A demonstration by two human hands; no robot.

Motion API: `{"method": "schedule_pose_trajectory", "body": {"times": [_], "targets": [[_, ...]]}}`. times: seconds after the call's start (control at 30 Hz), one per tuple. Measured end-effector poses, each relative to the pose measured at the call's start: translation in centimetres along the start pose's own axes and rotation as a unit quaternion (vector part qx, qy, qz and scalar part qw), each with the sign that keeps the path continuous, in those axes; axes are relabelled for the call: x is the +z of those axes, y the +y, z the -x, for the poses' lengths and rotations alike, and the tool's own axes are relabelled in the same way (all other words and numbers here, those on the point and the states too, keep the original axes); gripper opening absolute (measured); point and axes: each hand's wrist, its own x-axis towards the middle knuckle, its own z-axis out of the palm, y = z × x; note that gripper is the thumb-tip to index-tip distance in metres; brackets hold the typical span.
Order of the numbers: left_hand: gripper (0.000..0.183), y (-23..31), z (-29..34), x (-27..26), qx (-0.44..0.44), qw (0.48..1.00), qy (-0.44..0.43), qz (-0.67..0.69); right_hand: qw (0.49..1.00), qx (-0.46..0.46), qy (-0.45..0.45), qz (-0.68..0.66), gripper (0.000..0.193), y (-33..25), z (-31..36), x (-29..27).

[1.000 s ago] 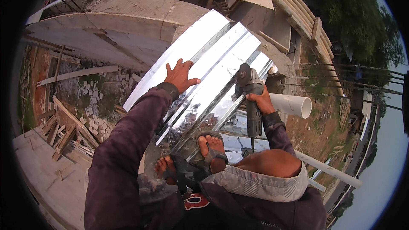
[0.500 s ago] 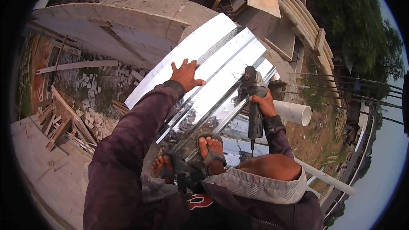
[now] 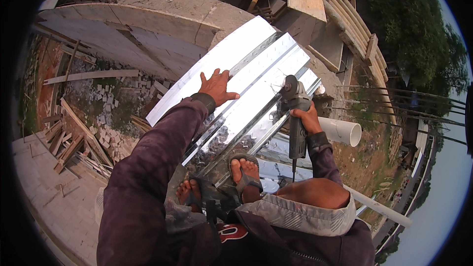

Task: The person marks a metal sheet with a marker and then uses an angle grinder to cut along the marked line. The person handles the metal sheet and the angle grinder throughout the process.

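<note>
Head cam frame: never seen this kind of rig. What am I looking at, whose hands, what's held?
There is no machine here. A person wears a wide fisheye camera on the head, looking down at their own arms, so straight edges bend near the rim. The left hand lies flat, fingers spread, on a shiny corrugated metal sheet. The right hand grips an angle grinder, its disc at the sheet's right edge. The person's sandalled feet stand on the near end of the sheet. A white plastic pipe lies to the right. Far below are concrete walls, scattered paving blocks and timber scraps.
</note>
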Motion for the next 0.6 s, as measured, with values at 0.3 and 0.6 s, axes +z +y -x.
{"method": "schedule_pose_trajectory", "body": {"times": [0.3, 0.6], "targets": [[0.066, 0.2, 0.1, -0.1, 0.0, 1.0, 0.019, -0.007, 1.0, 0.008, -0.009, 0.009, 0.075, 0.8, 0.1, -0.2], [0.067, 0.6, 0.1, -0.1, 0.003, 1.0, 0.024, -0.001, 1.0, -0.017, 0.001, 0.015, 0.069, 2.1, 0.2, -0.5]]}}
